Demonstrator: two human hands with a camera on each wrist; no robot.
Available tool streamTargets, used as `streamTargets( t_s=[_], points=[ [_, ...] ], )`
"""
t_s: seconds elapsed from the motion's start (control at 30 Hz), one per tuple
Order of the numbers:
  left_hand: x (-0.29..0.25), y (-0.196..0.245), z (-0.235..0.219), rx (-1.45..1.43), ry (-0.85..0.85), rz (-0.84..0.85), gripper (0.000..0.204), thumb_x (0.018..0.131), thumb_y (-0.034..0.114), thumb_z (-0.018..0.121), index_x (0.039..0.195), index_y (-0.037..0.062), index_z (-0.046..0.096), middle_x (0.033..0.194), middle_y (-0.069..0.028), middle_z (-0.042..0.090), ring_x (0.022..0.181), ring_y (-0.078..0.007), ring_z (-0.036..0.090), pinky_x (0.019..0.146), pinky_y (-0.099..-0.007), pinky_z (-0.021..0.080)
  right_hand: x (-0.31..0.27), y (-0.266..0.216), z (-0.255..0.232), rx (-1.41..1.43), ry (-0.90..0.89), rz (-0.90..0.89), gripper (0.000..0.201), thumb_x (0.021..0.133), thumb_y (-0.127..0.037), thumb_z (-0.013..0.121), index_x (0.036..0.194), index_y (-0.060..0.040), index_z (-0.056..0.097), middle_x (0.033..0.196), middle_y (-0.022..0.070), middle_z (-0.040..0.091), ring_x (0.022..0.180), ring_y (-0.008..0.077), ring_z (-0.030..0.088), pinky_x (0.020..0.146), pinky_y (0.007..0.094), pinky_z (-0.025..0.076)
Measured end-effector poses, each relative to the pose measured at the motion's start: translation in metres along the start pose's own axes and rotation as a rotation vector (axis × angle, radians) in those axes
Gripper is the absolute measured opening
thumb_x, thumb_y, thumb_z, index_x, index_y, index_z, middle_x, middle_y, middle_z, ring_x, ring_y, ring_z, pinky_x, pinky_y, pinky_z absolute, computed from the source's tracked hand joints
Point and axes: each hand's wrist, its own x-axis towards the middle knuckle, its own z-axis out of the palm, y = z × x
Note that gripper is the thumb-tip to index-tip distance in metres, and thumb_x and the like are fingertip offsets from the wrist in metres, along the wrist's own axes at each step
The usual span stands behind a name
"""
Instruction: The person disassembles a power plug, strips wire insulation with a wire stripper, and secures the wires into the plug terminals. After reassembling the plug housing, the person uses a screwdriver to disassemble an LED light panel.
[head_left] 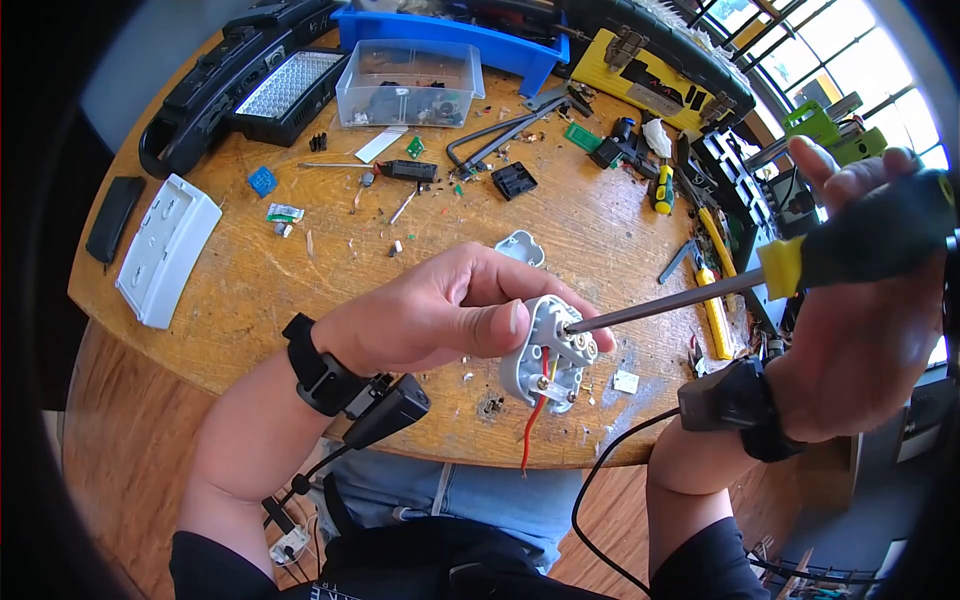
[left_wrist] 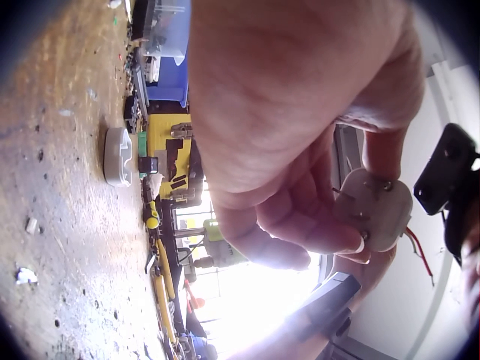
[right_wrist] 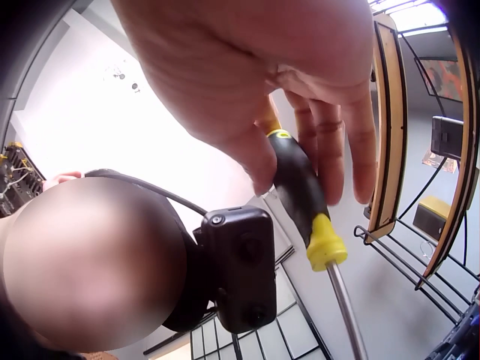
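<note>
My left hand [head_left: 430,310] grips a light grey plastic electrical housing [head_left: 513,378], its open side facing up with brass-coloured screws and terminals inside. A red wire [head_left: 529,436] hangs from its near end. In the left wrist view the fingers hold the housing [left_wrist: 384,214] from its outer side. Held in my right hand [head_left: 850,350] is a screwdriver [head_left: 680,300] with a black and yellow handle, its tip at a screw hole in the housing's upper part. The right wrist view shows thumb and fingers around the handle [right_wrist: 298,180]. A matching grey cover [head_left: 520,248] lies beyond the left hand.
Small debris litters the wooden table [head_left: 300,330]. Farther back stand a clear plastic box [head_left: 405,105], a blue bin [head_left: 450,40] and a yellow-black toolbox [head_left: 640,75]. A white plastic case [head_left: 168,250] lies at left, yellow-handled tools [head_left: 713,310] at right. A black cable [head_left: 590,480] trails from the right wrist.
</note>
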Motion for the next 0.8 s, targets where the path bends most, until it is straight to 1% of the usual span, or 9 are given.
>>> streamTargets(
  t_s=[0.07, 0.13, 0.2, 0.23, 0.4, 0.5, 0.53, 0.57, 0.8],
  points=[
    [0.000, 0.002, -0.001, -0.005, -0.016, -0.016, 0.075, 0.070, 0.052, 0.072, 0.111, -0.0091, 0.057, 0.105, -0.0203, 0.063, 0.084, -0.0244, 0.067, 0.074, -0.0355, 0.054, 0.006, 0.005, 0.029, 0.010, 0.002, 0.003, 0.046, 0.091, -0.025, 0.047, 0.125, 0.0048, 0.037, 0.117, 0.0249, 0.048, 0.097, 0.0293, 0.058, 0.080, 0.0368, 0.047],
    [0.000, 0.004, -0.001, -0.011, -0.031, -0.032, 0.074, 0.070, 0.051, 0.072, 0.111, -0.0091, 0.057, 0.105, -0.0204, 0.063, 0.085, -0.0241, 0.067, 0.075, -0.0351, 0.054, 0.005, 0.005, 0.035, 0.019, 0.003, 0.005, 0.046, 0.091, -0.025, 0.047, 0.125, 0.0047, 0.037, 0.117, 0.0250, 0.048, 0.097, 0.0294, 0.058, 0.080, 0.0370, 0.047],
    [-0.001, 0.004, 0.000, 0.006, -0.021, -0.039, 0.075, 0.069, 0.052, 0.072, 0.110, -0.0092, 0.057, 0.105, -0.0200, 0.063, 0.086, -0.0218, 0.066, 0.076, -0.0332, 0.054, 0.007, -0.006, 0.016, 0.030, 0.003, 0.007, 0.046, 0.091, -0.025, 0.046, 0.125, 0.0047, 0.037, 0.117, 0.0250, 0.048, 0.097, 0.0295, 0.058, 0.081, 0.0372, 0.047],
    [0.000, 0.004, 0.000, 0.006, -0.020, -0.038, 0.075, 0.069, 0.052, 0.072, 0.110, -0.0092, 0.057, 0.105, -0.0200, 0.063, 0.086, -0.0218, 0.066, 0.076, -0.0332, 0.054, 0.005, 0.006, 0.023, 0.035, 0.004, 0.008, 0.046, 0.091, -0.025, 0.046, 0.125, 0.0047, 0.037, 0.117, 0.0251, 0.048, 0.097, 0.0296, 0.058, 0.081, 0.0373, 0.047],
    [0.000, 0.002, 0.000, -0.009, 0.009, -0.030, 0.078, 0.068, 0.053, 0.072, 0.111, -0.0099, 0.056, 0.104, -0.0187, 0.063, 0.084, -0.0185, 0.066, 0.076, -0.0305, 0.053, 0.004, 0.006, 0.024, 0.062, 0.005, 0.012, 0.046, 0.091, -0.025, 0.046, 0.125, 0.0045, 0.037, 0.118, 0.0252, 0.047, 0.097, 0.0298, 0.057, 0.082, 0.0379, 0.047],
    [0.000, 0.005, 0.003, -0.025, 0.007, -0.037, 0.080, 0.069, 0.054, 0.072, 0.112, -0.0108, 0.055, 0.104, -0.0182, 0.063, 0.086, -0.0182, 0.066, 0.076, -0.0302, 0.053, 0.006, 0.008, 0.025, 0.079, 0.006, 0.013, 0.046, 0.091, -0.025, 0.045, 0.125, 0.0045, 0.037, 0.119, 0.0253, 0.047, 0.098, 0.0300, 0.057, 0.082, 0.0383, 0.046],
    [0.000, 0.005, 0.004, -0.024, 0.007, -0.036, 0.080, 0.069, 0.054, 0.072, 0.112, -0.0108, 0.055, 0.104, -0.0182, 0.063, 0.086, -0.0182, 0.066, 0.076, -0.0302, 0.053, 0.007, -0.006, 0.017, 0.084, 0.006, 0.013, 0.046, 0.092, -0.025, 0.045, 0.125, 0.0044, 0.037, 0.119, 0.0254, 0.047, 0.098, 0.0300, 0.057, 0.082, 0.0384, 0.046],
    [0.000, 0.005, 0.004, -0.012, 0.021, -0.017, 0.081, 0.069, 0.055, 0.071, 0.113, -0.0110, 0.054, 0.104, -0.0181, 0.063, 0.086, -0.0181, 0.066, 0.076, -0.0301, 0.053, 0.006, 0.008, 0.024, 0.089, 0.007, 0.013, 0.046, 0.092, -0.025, 0.045, 0.125, 0.0044, 0.037, 0.119, 0.0254, 0.047, 0.098, 0.0301, 0.057, 0.082, 0.0385, 0.046],
    [0.001, 0.004, 0.004, -0.002, 0.048, 0.014, 0.082, 0.069, 0.056, 0.071, 0.114, -0.0105, 0.053, 0.106, -0.0173, 0.062, 0.088, -0.0192, 0.065, 0.078, -0.0310, 0.053, 0.003, 0.007, 0.017, 0.125, 0.011, 0.021, 0.045, 0.092, -0.025, 0.045, 0.126, 0.0042, 0.037, 0.120, 0.0256, 0.046, 0.099, 0.0304, 0.057, 0.083, 0.0394, 0.046]
  ],
)
